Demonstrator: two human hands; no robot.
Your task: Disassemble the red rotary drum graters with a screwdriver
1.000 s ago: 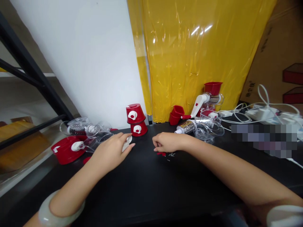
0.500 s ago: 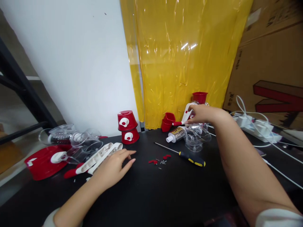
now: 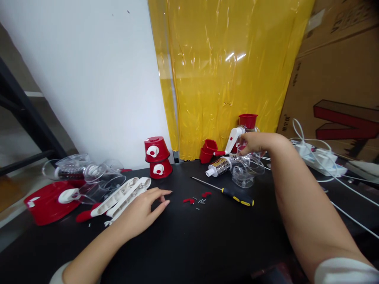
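My left hand (image 3: 145, 209) rests on the black table, thumb and fingers apart, holding nothing. Beside it lie two white crank handles (image 3: 124, 197), one with a red grip. At the back right, my right hand (image 3: 253, 142) bends its fingers down round a clear plastic housing (image 3: 247, 159); the fingertips are partly hidden. Just left of that hand is a white crank (image 3: 233, 139) with a red knob. A metal grater drum (image 3: 220, 166) lies in front. Between my hands are a screwdriver (image 3: 237, 196), small red pieces (image 3: 206, 194) and several screws (image 3: 202, 201).
Two stacked red bases (image 3: 158, 157) stand by the white wall panel. At the left are a large red base (image 3: 51, 205) and clear plastic parts (image 3: 100, 173). Small red cups (image 3: 209, 151) stand near the yellow curtain (image 3: 231, 79). A power strip (image 3: 322, 161) with white cables lies at the right.
My right hand has come off the white crank and shifted slightly right, down onto the clear plastic parts. My left hand stays in place. The view has shifted a little.
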